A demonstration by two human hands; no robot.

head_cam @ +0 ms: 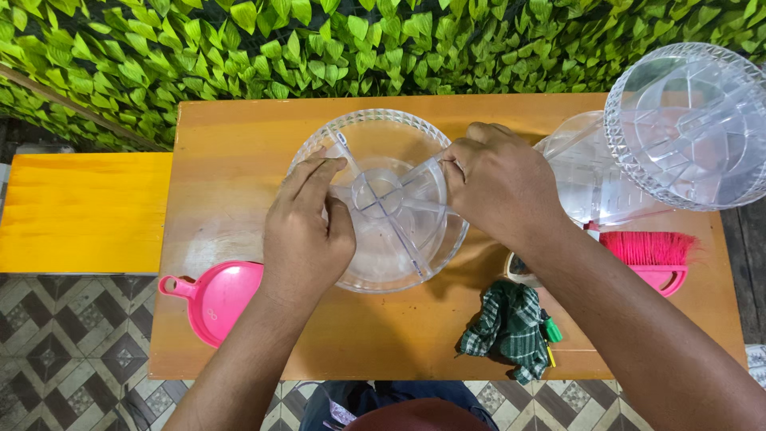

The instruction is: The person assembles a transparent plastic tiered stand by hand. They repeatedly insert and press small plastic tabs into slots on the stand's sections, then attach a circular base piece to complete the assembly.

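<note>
Clear divided dish [381, 263], centre of tabletop [231, 144].
Left hand [307, 227] at 9 o'clock, right hand [499, 183] at 3; both pinch the divider [399, 211].

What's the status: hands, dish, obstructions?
Left hand and right hand both grip the clear plastic divider insert inside the round clear plastic dish. Nothing obstructing.

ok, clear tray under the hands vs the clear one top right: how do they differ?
The centre divided tray lies flat on the wooden table, while the top-right divided tray is tilted up, resting on a clear lid. The centre divided tray has the left hand and right hand on its dividers; the top-right divided tray is untouched. The top-right one runs off the frame edge; the centre one is fully in view. Both are round, clear, with patterned rims.
</note>
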